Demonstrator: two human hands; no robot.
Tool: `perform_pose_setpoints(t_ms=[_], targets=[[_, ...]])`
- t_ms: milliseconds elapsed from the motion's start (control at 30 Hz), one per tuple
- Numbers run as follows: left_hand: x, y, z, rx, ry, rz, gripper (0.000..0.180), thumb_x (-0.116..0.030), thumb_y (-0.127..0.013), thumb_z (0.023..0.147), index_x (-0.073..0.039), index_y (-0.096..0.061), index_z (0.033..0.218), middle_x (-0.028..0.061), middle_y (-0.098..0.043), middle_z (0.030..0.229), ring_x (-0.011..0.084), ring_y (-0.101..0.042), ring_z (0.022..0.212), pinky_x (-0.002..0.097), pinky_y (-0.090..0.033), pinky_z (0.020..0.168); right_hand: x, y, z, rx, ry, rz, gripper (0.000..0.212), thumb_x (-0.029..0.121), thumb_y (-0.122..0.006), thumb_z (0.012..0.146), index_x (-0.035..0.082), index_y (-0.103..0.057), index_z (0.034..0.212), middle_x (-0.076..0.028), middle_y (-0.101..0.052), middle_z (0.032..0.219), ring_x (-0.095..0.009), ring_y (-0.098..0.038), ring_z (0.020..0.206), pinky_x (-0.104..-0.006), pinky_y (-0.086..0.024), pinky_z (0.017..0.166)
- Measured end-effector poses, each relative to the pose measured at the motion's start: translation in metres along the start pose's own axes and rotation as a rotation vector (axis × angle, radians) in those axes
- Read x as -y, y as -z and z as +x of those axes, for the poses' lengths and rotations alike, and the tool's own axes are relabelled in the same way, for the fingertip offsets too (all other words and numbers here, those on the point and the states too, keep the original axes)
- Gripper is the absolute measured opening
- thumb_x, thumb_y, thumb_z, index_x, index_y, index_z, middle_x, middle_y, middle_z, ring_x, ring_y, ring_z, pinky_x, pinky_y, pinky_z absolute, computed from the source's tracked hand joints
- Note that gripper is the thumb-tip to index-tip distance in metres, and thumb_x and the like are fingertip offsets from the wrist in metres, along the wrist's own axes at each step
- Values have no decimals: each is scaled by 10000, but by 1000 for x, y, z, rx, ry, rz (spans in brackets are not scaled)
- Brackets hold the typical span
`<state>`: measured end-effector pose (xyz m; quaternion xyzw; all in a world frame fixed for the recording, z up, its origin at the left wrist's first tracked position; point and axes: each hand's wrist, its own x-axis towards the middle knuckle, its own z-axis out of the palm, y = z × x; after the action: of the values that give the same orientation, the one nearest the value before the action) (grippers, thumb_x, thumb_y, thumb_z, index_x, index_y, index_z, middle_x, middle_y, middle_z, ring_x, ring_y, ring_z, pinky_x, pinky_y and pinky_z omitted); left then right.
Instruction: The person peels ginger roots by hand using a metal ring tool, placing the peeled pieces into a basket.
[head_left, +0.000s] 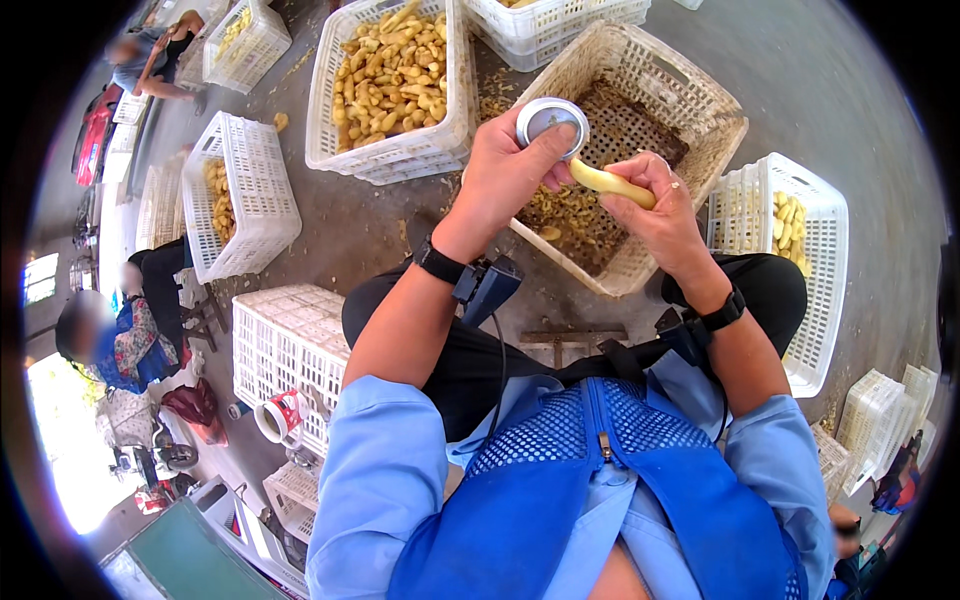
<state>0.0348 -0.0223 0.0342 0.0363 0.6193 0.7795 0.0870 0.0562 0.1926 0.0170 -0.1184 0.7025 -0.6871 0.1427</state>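
In my left hand [507,165] is a round, silver metal lid [552,124], with the thumb pressed across it. My right hand [660,215] grips one end of a smooth, pale yellow piece of ginger [612,184], whose other end reaches to the lid's lower rim beside my left fingers. Both hands are closed, above a dirty cream plastic crate [700,95]. Brown scraps and peelings [565,220] lie in its bottom. On the right stands a white crate [825,300] holding pale yellow pieces [788,228].
A white crate heaped with brownish-yellow ginger [392,85] stands ahead left, another crate [262,190] farther left. An upturned white crate [285,345] is by my left knee, a red-and-white mug [280,415] next to it. Two other people [130,340] [150,65] sit at left.
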Motion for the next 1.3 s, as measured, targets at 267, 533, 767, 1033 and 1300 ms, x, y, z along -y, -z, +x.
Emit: perform_pose_setpoints(t_ms=[267,533,767,1033,1300], targets=[[7,-3,-2,-36,-62,97,208,-195,-686,947,-8,-625,1017,35,-653,737,87,-606,591,227,-500,544,-1,-7,-2,6,-154,201,230,106,-696,918,32,-569,1095,6,-621,858,-12,-504,633,-174,-400,537],[6,4,-5,-137,-137,266,144,-126,-660,947,1,-601,982,27,-633,719,70,-584,592,220,-474,538,4,-18,-3,-39,-197,230,224,108,-695,906,27,-576,1077,14,-603,795,-8,-488,586,-170,-375,488],[-4,3,-13,-103,-207,435,170,-159,-712,908,-11,-629,920,2,-616,726,53,-537,651,233,-447,572,1,-20,-3,-87,-200,195,241,120,-711,892,20,-577,1065,20,-603,784,-2,-492,578,-161,-377,484],[3,12,-11,-212,-193,544,152,-153,-720,874,-14,-669,906,-17,-623,748,53,-518,679,249,-445,598,4,-27,-2,-89,-205,182,229,116,-716,889,19,-592,1055,17,-614,782,-9,-499,572,-165,-383,484],[-6,7,-16,-180,-220,487,165,-157,-712,880,-8,-674,938,1,-648,767,53,-558,670,237,-467,595,3,-26,-2,-44,-338,449,204,216,-690,923,44,-630,1013,-11,-650,769,-46,-520,548,-193,-387,478]])
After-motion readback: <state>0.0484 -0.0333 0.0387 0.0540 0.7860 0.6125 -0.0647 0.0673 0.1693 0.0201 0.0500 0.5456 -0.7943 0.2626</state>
